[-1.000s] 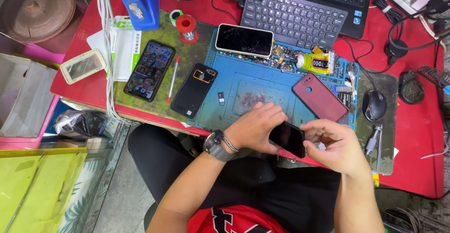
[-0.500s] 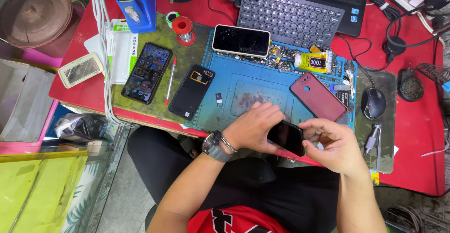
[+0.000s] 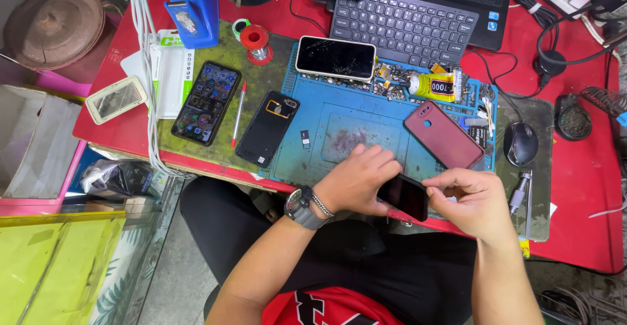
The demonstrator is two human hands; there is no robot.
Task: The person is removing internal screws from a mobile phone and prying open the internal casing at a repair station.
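— What's hidden?
— The dark phone (image 3: 403, 196), at six o'clock on the blue mat (image 3: 339, 135); left hand (image 3: 356, 180) and right hand (image 3: 471, 201) clamp its ends.
— Tray slots?
— Small parts (image 3: 385, 88), unclear.

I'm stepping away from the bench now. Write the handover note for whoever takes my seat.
Left hand: grips the dark phone from its left side, at the near edge of the blue mat.
Right hand: fingers pinch the phone's right end.
On the mat: red phone, cracked white phone, glue tube. Black back cover lies left of it.
Done: phone picked up, screen dark.
Left: whatever the phone needs; nothing is opened yet.
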